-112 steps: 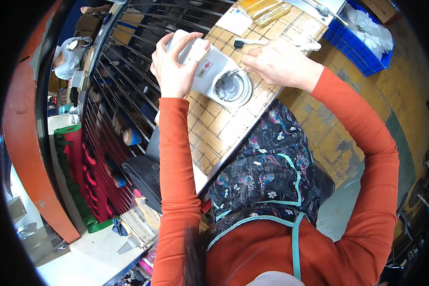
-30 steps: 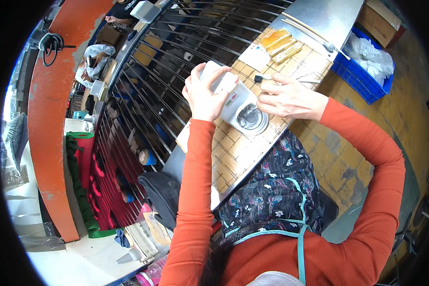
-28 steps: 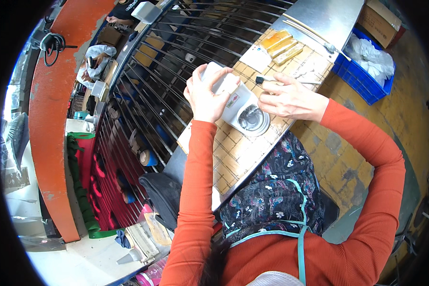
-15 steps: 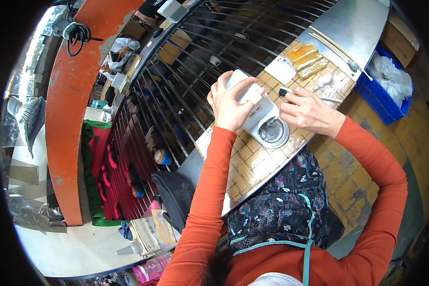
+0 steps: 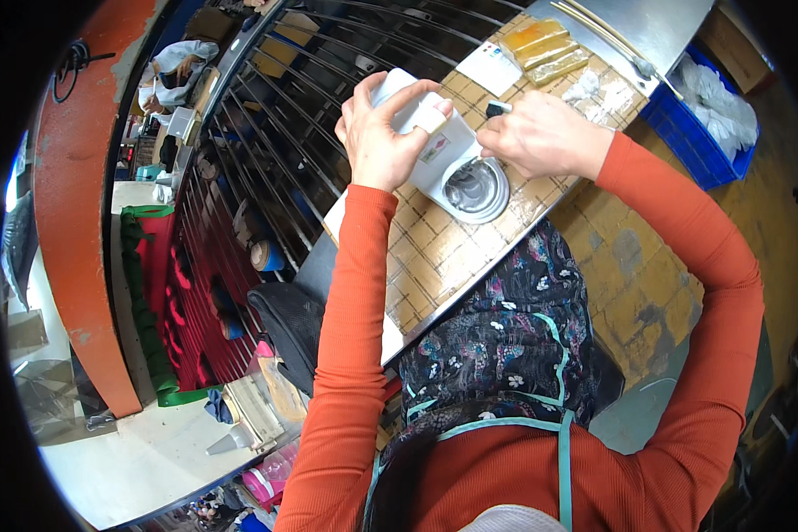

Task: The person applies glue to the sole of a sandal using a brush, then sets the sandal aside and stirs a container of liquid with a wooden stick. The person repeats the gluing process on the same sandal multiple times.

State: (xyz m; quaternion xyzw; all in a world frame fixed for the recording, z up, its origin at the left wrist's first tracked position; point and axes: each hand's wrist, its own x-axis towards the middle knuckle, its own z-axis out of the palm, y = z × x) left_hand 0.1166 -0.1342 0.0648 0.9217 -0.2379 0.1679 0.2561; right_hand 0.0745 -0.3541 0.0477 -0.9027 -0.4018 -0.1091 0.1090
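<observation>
On the yellow tile-patterned board (image 5: 417, 275) stands a white box-like container (image 5: 430, 177) with a small label. A round dish (image 5: 474, 189) at its near end holds something grey and shiny. My left hand (image 5: 381, 137) is closed around the container's far upper end, thumb and fingers on either side. Just right of the container, my right hand (image 5: 541, 135) pinches a slim tool with a dark tip (image 5: 498, 108); in this grip most of the tool is hidden. The right fingertips are close above the dish's edge; contact cannot be made out.
Yellow translucent blocks (image 5: 545, 50) and a white card (image 5: 490, 68) lie at the board's far end. Thin rods (image 5: 605, 37) rest beyond them. A blue crate (image 5: 705, 146) with plastic bags stands right. Metal bars (image 5: 284, 191) run left, near a black bag (image 5: 284, 324).
The whole view has shifted, so the bench appears higher and further left. My right hand has turned and the tool's pale handle no longer shows. My left hand keeps its hold on the container.
</observation>
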